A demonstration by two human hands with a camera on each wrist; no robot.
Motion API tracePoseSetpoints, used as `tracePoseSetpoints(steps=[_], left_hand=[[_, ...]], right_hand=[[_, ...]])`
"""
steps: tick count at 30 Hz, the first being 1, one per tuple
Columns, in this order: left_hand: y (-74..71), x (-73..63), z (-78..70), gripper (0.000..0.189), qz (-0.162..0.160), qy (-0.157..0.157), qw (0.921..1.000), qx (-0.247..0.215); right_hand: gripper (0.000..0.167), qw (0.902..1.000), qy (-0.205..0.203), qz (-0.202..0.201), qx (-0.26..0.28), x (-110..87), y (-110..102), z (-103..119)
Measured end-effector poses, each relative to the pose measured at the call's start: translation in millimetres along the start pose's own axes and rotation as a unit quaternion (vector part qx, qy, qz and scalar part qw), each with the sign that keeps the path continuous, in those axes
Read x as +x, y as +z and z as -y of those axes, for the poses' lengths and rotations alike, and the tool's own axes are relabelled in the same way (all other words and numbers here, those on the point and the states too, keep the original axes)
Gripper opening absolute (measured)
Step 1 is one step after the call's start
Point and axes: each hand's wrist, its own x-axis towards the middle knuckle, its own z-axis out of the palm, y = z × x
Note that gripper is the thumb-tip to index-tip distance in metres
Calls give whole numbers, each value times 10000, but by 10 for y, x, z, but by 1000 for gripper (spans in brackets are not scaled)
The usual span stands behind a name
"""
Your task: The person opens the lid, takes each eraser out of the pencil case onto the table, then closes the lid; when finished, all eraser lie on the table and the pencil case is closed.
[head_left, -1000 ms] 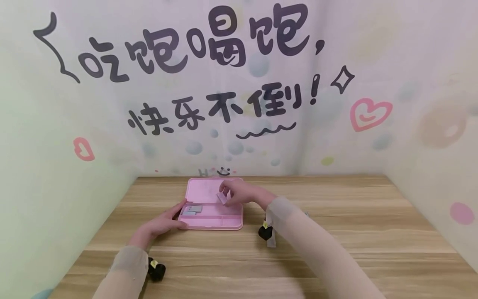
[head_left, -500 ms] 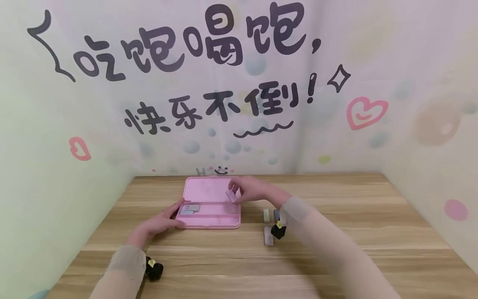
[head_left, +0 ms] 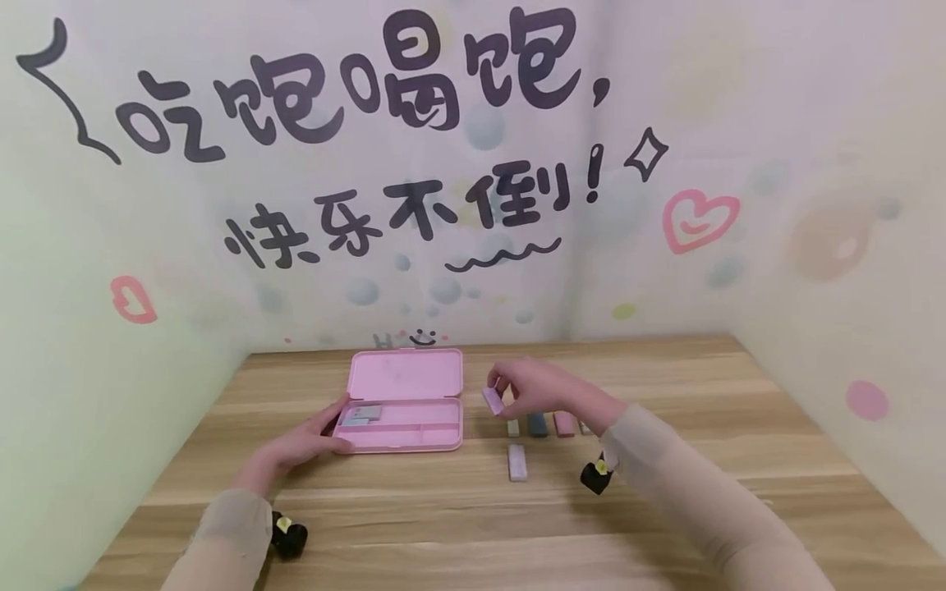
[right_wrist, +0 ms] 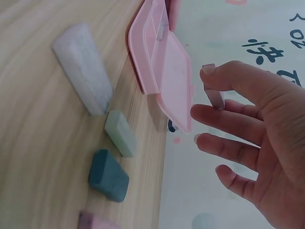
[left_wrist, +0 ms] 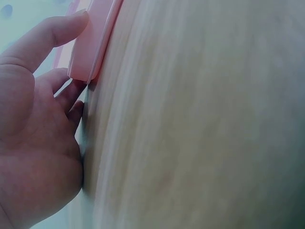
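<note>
An open pink pencil case [head_left: 442,438] stands near the back of the table, with a grey and a light blue block in its left compartment. My left hand [head_left: 299,448] holds the case's left end, thumb at the front corner and fingers at the back; the left wrist view shows the thumb on the pink case [left_wrist: 90,52]. To the right of the case, my right hand [head_left: 543,386] pinches a small lilac eraser [head_left: 493,400] between thumb and fingers, raised above the table. In the right wrist view this eraser [right_wrist: 215,98] is partly hidden by the fingers.
Below and beside my right hand lie a pale green block [right_wrist: 120,133], a dark teal block [head_left: 537,424], a pink block [head_left: 564,424] and a partly hidden pale one. A lilac-grey block [head_left: 517,463] lies nearer the front. A printed cloth hangs behind the table.
My right hand has moved right, from over the pencil case to beside it, still pinching the lilac eraser. The row of blocks has come into sight. My left hand stays at the case.
</note>
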Motion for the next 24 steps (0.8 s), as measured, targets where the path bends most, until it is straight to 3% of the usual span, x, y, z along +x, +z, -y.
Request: tracePoseSetpoints(steps=[9,24], left_hand=[[3,-29,-30,101,65,-36,10000,13],[4,-4,-1,100,126,-57,9999,-97]], right_hand=[[36,9999,33,-155,-54,-395,46,-124],[35,9984,285,-160,451,-816,247,-238]])
